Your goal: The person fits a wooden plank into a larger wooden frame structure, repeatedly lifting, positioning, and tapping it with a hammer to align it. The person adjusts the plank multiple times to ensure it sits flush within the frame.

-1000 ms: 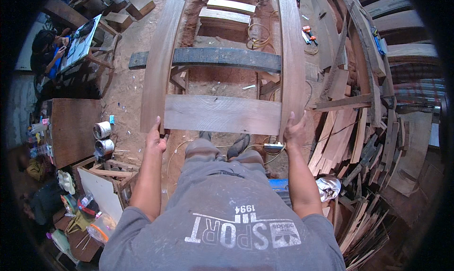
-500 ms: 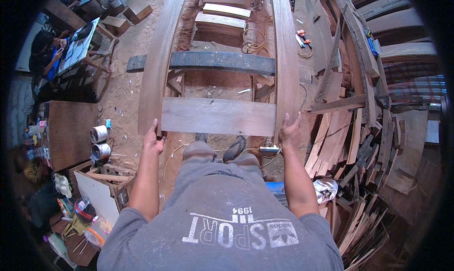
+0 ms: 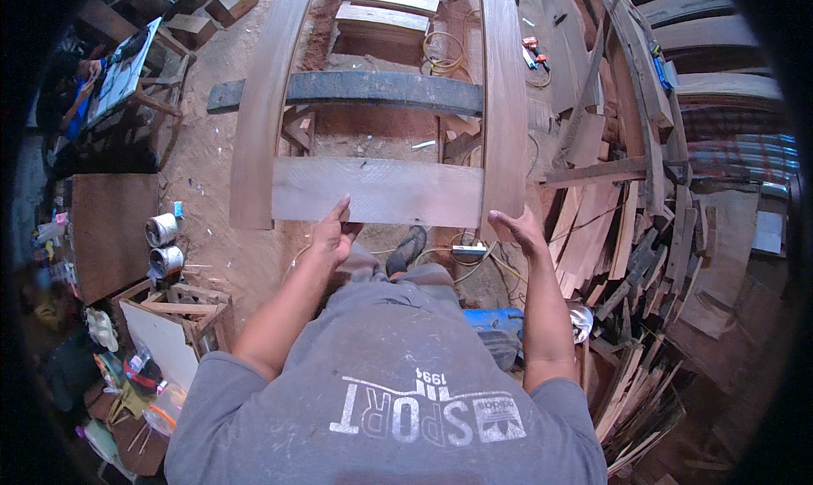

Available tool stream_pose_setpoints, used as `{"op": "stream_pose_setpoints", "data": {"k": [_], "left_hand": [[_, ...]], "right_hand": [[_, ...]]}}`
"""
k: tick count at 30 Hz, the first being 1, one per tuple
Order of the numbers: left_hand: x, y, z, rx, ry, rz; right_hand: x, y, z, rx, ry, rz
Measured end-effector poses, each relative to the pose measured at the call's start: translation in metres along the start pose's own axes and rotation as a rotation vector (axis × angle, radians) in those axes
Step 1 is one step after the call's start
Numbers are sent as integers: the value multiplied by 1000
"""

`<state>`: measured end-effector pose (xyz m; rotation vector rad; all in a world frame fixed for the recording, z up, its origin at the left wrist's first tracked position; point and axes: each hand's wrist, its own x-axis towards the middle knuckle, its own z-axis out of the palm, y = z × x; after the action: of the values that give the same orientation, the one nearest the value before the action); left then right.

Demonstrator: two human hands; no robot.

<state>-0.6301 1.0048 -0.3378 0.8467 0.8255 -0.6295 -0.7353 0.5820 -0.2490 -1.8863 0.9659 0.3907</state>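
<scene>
A wooden frame lies in front of me: a left upright board [image 3: 264, 121], a right upright board [image 3: 506, 104] and a wide cross board [image 3: 398, 190] between their near ends. My left hand [image 3: 336, 234] grips the near edge of the cross board, one digit on top and the other fingers curled below it. At the near end of the right upright board, my right hand [image 3: 521, 229] is closed round the corner, its thumb on the inner side. Its fingertips under the wood are partly hidden. A dark beam [image 3: 381, 93] passes beneath both upright boards.
Stacked planks [image 3: 381, 24] lie beyond the frame. An orange power tool [image 3: 533, 49] and a yellow cable [image 3: 445, 53] are on the ground. Scrap boards [image 3: 584, 239] crowd the right; paint cans [image 3: 163, 229] and a wooden crate [image 3: 190, 303] stand left. A person [image 3: 72, 104] sits at far left.
My left hand has moved right, from the end of the left upright board to the cross board's near edge. My right hand stays at the right upright board's end. The view has shifted slightly.
</scene>
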Motion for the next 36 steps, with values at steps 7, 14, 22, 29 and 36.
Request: {"op": "stream_pose_setpoints", "data": {"k": [7,14,22,29,36], "left_hand": [[-10,-9,28,-76,161,67],[2,-14,18,-74,102,54],[-1,-13,21,-36,121,47],[0,-13,21,-25,123,59],[4,-13,21,-43,162,70]], "right_hand": [[-4,-1,8,154,6,25],[3,9,4,286,-152,-29],[18,23,9,321,-99,35],[11,24,5,249,-26,-84],[28,43,13,117,60,-91]]}}
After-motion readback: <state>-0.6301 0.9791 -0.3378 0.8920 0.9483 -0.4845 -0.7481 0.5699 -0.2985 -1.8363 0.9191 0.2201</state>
